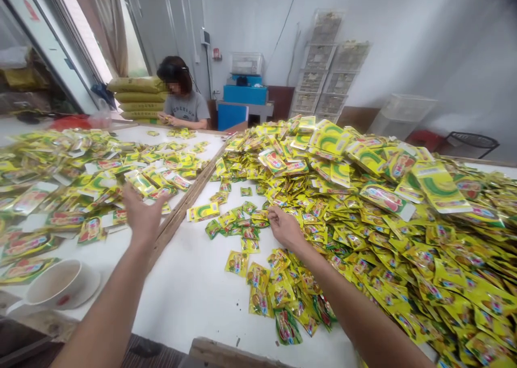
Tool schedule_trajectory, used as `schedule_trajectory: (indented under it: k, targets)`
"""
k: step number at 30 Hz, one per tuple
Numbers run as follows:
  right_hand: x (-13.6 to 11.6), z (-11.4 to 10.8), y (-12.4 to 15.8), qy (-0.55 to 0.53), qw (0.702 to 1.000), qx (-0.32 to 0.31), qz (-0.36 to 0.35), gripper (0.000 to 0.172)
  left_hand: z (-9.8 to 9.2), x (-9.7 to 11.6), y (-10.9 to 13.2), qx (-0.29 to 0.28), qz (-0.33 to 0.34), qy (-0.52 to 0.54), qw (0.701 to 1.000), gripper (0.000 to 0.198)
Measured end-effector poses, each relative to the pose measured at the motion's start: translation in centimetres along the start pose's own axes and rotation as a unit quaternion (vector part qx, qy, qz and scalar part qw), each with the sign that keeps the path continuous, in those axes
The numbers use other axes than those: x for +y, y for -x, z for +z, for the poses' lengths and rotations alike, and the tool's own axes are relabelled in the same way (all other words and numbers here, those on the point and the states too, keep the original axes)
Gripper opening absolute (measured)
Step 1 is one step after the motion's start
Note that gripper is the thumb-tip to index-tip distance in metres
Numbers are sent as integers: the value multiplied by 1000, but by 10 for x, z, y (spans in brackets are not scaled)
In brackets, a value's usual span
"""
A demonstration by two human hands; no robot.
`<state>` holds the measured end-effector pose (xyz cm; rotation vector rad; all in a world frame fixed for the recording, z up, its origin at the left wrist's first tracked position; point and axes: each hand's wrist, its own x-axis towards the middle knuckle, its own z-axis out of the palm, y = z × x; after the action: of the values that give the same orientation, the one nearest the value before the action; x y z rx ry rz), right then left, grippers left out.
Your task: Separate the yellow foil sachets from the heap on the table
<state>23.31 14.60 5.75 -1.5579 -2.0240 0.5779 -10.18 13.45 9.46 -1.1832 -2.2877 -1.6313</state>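
Note:
My left hand (141, 212) is slightly blurred, its thumb and fingers spread with nothing seen in them. It hovers over the left pile of flat yellow packs (139, 184), beside the wooden divider (183, 203). On the right, my right hand (285, 228) is closed, fingertips pressed together at the edge of a big heap of small yellow sachets (383, 260). What those fingers hold, if anything, cannot be made out. Just left of them lies a loose cluster of small green-and-yellow sachets (238, 220), with one longer yellow pack (202, 212) near the divider.
A white cup (56, 284) with liquid stands at the near left. Across the table a person (183, 98) in a grey shirt handles something small. Stacked sacks (139, 98), a blue box (244, 95) and plastic crates (319, 66) line the back. Larger yellow packs (438, 185) top the right heap.

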Motion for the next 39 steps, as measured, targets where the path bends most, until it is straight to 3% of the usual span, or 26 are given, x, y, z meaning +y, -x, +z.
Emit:
schedule_trajectory:
  k: [4, 6, 9, 13, 16, 21, 24, 27, 30, 34, 37, 39]
  targets:
    - [-3, 21, -39, 118, 989, -82, -25, 61, 28, 10, 47, -262, -32, 20, 964, 41]
    - [-2, 31, -40, 156, 982, -106, -30, 56, 42, 15, 75, -334, -21, -1, 942, 34]
    - [3, 35, -25, 172, 979, -102, -40, 44, 55, 21, 105, -393, 0, -21, 919, 33]
    - [6, 22, 7, 110, 992, -23, -48, 37, 58, 36, 124, -430, 69, -47, 899, 24]
    - [6, 7, 31, -17, 998, 64, 11, 33, 52, 48, 132, -446, 102, -133, 879, 24]
    - [10, -3, 63, -183, 978, 38, 96, 33, 29, 46, 153, -499, 113, -264, 818, 43]
    - [15, 5, 73, -326, 934, 6, 143, 34, 18, 35, 167, -516, 106, -253, 812, 38]
    - [15, 13, 80, -417, 888, -52, 187, 40, 12, 26, 176, -498, 41, -174, 849, 26]
    - [12, 14, 86, -425, 882, -92, 183, 46, 11, 25, 181, -500, -64, 6, 864, 24]
    - [5, 10, 90, -416, 892, -95, 151, 44, 15, 35, 189, -544, -177, 226, 789, 29]
    - [2, 7, 91, -403, 902, -80, 131, 39, 19, 46, 197, -582, -198, 303, 728, 30]
    - [4, 6, 91, -341, 931, -62, 114, 31, 20, 50, 199, -590, -201, 317, 715, 28]
